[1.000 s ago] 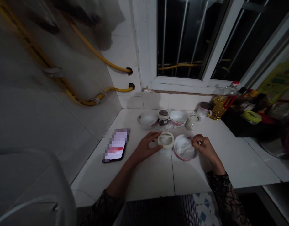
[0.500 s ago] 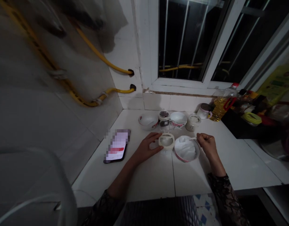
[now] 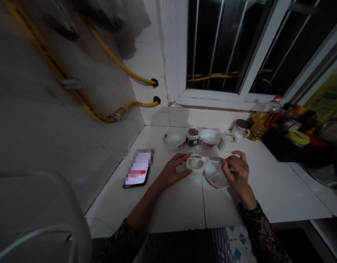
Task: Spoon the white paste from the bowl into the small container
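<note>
Kitchen worktop (image 3: 269,193), middle of its front half: the left hand (image 3: 171,170), fingers spread, is steadying a pale tape roll (image 3: 196,164), while the half-curled right hand (image 3: 238,175) is tilting a white bowl (image 3: 216,174) by its rim.

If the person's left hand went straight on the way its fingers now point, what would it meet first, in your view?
The white ring comes first: the left hand's fingertips already seem to rest on its rim, though depth is hard to judge from this view.
</note>
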`<state>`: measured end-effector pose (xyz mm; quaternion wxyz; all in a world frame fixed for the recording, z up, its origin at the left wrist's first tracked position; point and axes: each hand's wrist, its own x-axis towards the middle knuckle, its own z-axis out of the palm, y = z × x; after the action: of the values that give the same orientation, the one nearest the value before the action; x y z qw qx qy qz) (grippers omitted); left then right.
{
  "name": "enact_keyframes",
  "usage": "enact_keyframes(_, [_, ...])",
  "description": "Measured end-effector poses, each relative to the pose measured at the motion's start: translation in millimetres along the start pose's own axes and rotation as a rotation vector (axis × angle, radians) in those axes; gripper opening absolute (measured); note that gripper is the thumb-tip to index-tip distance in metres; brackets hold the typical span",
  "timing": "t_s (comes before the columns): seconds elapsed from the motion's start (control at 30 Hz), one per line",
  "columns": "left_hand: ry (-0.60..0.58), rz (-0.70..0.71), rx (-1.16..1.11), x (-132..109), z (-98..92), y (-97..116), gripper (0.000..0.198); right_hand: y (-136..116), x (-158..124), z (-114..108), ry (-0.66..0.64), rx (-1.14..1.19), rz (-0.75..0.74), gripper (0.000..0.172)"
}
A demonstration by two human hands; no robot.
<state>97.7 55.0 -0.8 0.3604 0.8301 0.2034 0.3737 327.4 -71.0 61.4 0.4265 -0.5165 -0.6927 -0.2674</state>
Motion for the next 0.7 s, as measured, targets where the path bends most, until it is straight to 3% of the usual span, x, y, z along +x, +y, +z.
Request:
enact_keyframes(0.1, [0.003,-0.011,-0.001,-0.3,0.7,-0.9,0.05,25.0,-7.3,-8.0,-0.048,-0.012,0.096,0.032])
enact_keyframes(0.23, [0.004,-0.006,-0.001,-0.4,1.0,-1.7,0.051,43.2,-18.8,-5.6,-0.266,-0.083,0.104,0.036])
enact_keyframes(0.43, [0.002,0.014,0.006,-0.3,-0.2,-0.1,0.05,28.7,-23.9,7.9,-0.388,0.066,0.097,0.038])
enact_keyframes(0.7, [0.006,0.007,0.003,-0.1,-0.2,0.7,0.051,22.4,-24.3,9.5,-0.396,0.284,0.276,0.04])
